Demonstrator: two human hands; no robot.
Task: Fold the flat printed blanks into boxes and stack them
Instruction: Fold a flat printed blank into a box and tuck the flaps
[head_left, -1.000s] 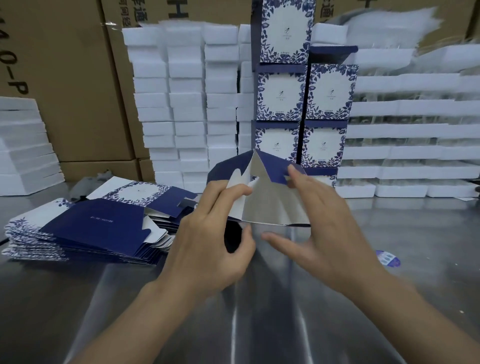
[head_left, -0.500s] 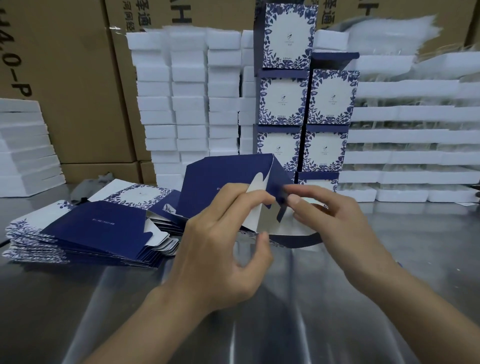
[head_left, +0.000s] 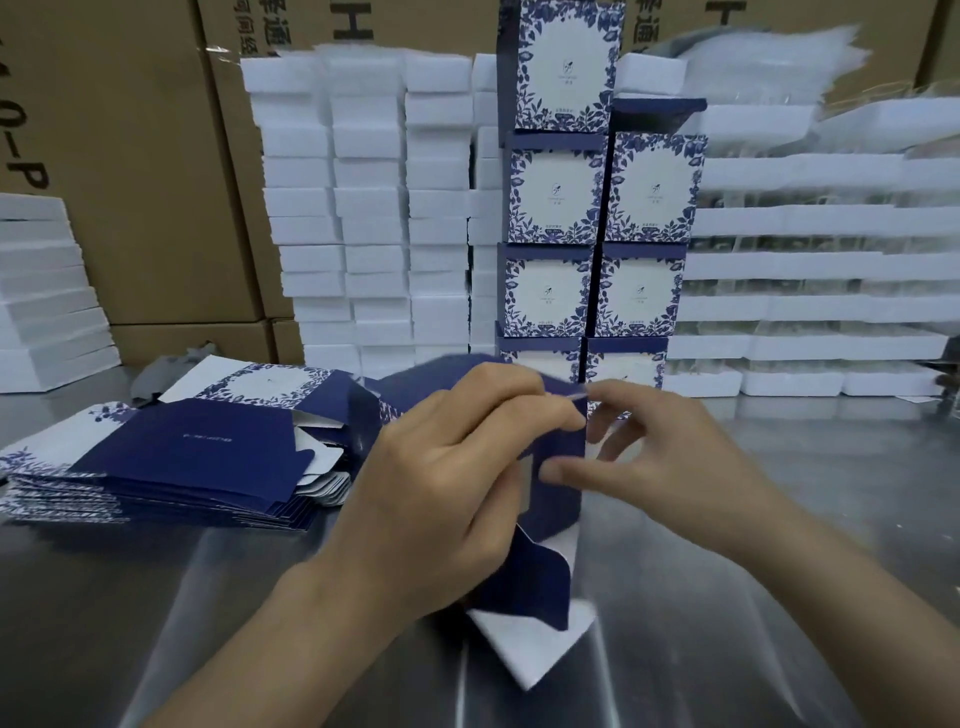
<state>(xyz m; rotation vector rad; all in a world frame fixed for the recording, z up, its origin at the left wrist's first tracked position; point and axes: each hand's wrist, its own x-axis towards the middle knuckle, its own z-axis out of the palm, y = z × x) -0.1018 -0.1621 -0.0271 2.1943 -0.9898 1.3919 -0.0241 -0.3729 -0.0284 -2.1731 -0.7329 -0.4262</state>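
The half-formed box (head_left: 558, 512) stands upright at the centre of the metal table (head_left: 208, 597), held between both hands. The left hand (head_left: 441, 493) grasps it from the 9 o'clock side, fingers curled over the top edge. The right hand (head_left: 665, 457) pinches the 3 o'clock edge, thumb on the dark blue panel. The bottom flaps (head_left: 535, 639) hang loose at 6 o'clock, one showing its white inner face.

Step in hand, as judged: squaring the sleeve and closing one end. The next move calls for tucking the loose flaps in sequence while the left hand keeps the walls square. The pile of flat blanks (head_left: 182, 457) lies at 9 o'clock. The stack of finished boxes (head_left: 597, 208) rises at 12 o'clock.
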